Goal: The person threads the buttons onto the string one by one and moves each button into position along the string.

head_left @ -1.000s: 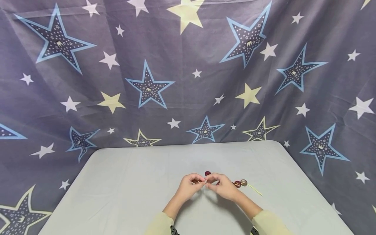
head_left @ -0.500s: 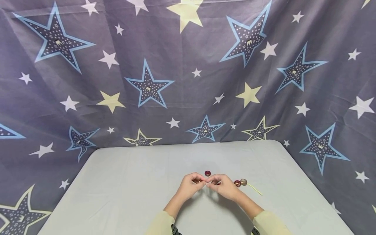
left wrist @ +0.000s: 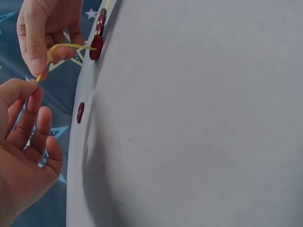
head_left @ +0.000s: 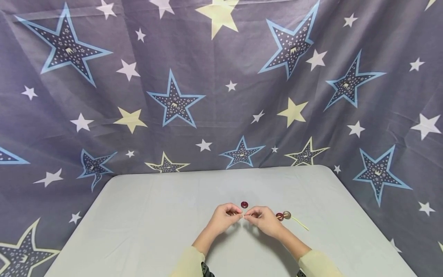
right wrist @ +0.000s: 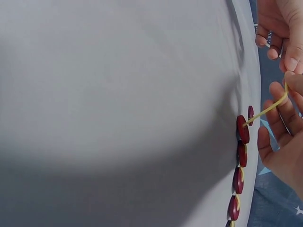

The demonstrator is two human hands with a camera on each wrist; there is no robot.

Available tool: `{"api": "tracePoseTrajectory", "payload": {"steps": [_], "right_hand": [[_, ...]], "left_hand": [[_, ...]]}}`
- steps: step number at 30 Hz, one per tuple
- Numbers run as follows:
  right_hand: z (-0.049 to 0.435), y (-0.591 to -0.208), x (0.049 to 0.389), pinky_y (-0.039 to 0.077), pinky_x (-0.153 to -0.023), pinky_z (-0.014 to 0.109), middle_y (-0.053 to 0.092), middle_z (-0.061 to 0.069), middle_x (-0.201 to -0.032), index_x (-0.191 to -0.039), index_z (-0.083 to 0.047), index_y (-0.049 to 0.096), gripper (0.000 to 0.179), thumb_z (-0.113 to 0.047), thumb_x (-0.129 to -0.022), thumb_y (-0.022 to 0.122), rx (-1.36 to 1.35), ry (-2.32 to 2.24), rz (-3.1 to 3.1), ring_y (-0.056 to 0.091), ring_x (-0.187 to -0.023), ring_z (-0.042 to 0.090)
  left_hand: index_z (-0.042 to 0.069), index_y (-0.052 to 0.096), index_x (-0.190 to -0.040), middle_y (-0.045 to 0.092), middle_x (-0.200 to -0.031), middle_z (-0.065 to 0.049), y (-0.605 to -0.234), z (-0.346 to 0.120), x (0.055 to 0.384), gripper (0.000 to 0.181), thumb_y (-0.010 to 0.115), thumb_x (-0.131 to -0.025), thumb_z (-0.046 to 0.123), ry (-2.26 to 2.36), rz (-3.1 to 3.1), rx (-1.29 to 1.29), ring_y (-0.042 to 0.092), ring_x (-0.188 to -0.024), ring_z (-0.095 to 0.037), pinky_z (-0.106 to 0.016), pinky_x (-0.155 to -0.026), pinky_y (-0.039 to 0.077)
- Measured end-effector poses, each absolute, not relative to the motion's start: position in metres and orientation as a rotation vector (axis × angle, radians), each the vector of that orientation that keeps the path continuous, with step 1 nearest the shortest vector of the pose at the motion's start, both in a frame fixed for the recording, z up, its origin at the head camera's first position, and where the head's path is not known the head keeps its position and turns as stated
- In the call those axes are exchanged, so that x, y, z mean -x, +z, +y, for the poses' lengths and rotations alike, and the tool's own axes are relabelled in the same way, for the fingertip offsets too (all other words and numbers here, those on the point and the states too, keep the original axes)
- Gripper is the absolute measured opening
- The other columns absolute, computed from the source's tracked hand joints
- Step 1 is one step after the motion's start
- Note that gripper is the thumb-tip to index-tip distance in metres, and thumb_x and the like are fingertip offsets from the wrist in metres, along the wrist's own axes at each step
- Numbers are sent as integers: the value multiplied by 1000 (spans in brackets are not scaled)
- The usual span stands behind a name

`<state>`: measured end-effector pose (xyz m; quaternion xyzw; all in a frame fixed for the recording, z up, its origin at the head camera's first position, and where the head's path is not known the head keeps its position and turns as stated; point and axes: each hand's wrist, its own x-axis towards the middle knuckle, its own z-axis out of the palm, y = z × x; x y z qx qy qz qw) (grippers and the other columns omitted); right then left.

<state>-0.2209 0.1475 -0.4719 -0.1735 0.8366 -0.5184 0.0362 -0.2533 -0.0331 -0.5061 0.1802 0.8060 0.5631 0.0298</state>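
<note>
My left hand [head_left: 222, 220] and right hand [head_left: 264, 221] meet fingertip to fingertip above the table. Thumb and forefinger of each pinch a thin yellow cord [left wrist: 66, 46] near its end; the tip itself is hidden. From the right hand, the cord runs down through a dark red button [right wrist: 243, 129], the first of several strung in a row on the tabletop. In the head view, a red button [head_left: 280, 216] and a brownish one [head_left: 287, 215] show beside the right hand, which hides the others. One loose dark red button [head_left: 244, 204] lies just beyond the fingertips.
A pale grey cloth covers the table [head_left: 155, 215]. Past the brownish button, the yellow cord's far tail [head_left: 300, 224] lies on it. A dark star-patterned curtain [head_left: 214, 115] hangs close behind the table and along both sides.
My right fingertips have shifted slightly right and down, leaving a small gap from the left ones in the head view. The loose button now shows fully. The strung buttons have stayed put.
</note>
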Motion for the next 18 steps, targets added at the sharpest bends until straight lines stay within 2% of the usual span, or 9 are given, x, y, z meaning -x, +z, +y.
{"api": "tracePoseTrajectory", "payload": {"steps": [5,9,13,18], "right_hand": [[147,-472,219,41,-54,17,63,25,-77,-90,8,66,13,-4,-86,63,490,-1593,2598,50,-59,2],[147,-473,219,40,-52,17,63,22,-73,-90,7,66,13,-5,-86,63,460,-1583,2613,48,-57,1],[148,-474,219,39,-51,17,61,17,-69,-90,6,66,13,-5,-86,63,453,-1573,2616,46,-55,1],[150,-474,220,39,-51,16,61,17,-68,-89,5,66,12,-5,-86,63,476,-1571,2612,46,-55,0]], "left_hand": [[5,68,-87,66,-77,-5,-513,-38,265,14,69,-82,18,1774,2484,-618,52,-65,-5,-20,-57,45],[7,67,-85,66,-76,0,-514,-39,271,12,68,-83,19,1794,2545,-631,52,-63,-5,-20,-55,45],[5,67,-89,66,-81,-3,-513,-36,275,11,68,-82,14,1645,2648,-494,52,-68,-8,-21,-59,45],[4,66,-98,68,-93,-9,-514,-27,283,22,70,-81,16,1377,2811,-469,60,-79,-17,-28,-68,48]]}}
